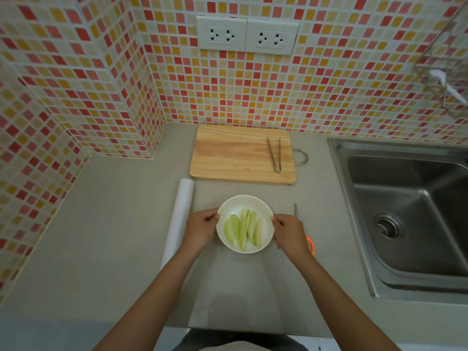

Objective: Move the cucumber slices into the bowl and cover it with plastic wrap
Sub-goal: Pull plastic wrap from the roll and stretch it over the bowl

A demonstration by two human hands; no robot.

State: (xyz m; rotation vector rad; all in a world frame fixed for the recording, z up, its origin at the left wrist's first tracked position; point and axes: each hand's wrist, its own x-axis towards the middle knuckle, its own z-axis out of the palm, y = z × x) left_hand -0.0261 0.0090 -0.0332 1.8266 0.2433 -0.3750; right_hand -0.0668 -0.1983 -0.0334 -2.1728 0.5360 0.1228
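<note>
Mosaic tile walls [253,92], grey countertop [114,236], steel sink [410,211]

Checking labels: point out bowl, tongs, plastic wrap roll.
bowl [266,211], head view, bare inner wall at upper right.
tongs [274,154], head view, middle of the arms on the cutting board.
plastic wrap roll [181,214], head view, middle of the roll.

The bowl [263,206] is glossy white ceramic. The board [235,155] is pale, matt wood; the tongs [275,154] on it are metal. The sink [405,211] is brushed steel, the tabletop [114,249] smooth matt grey.
</note>
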